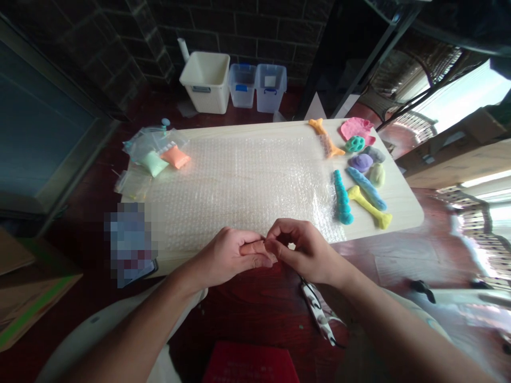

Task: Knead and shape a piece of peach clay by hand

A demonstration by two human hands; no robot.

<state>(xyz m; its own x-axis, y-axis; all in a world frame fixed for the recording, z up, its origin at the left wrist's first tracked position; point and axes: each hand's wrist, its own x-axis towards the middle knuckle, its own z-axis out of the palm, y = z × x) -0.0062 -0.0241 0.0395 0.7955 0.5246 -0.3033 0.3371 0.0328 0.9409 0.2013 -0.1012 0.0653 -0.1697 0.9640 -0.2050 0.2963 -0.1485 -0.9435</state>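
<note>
My left hand (229, 254) and my right hand (301, 249) meet at the near edge of a pale wooden table (403, 205). Both are closed in a pinch on a small orange-pink piece of clay (255, 247) held between their fingertips. The hands hover over the front edge of a sheet of bubble wrap (239, 181) that covers the middle of the table.
Shaped clay pieces lie at the right: a teal ridged roll (342, 198), a yellow bone shape (369, 207), a blue roll (366, 187), purple (361, 162), pink (355, 128) and orange (325, 139) forms. Bagged green (154, 163) and orange clay (175, 157) sit at the left. Bins (207, 81) stand on the floor behind.
</note>
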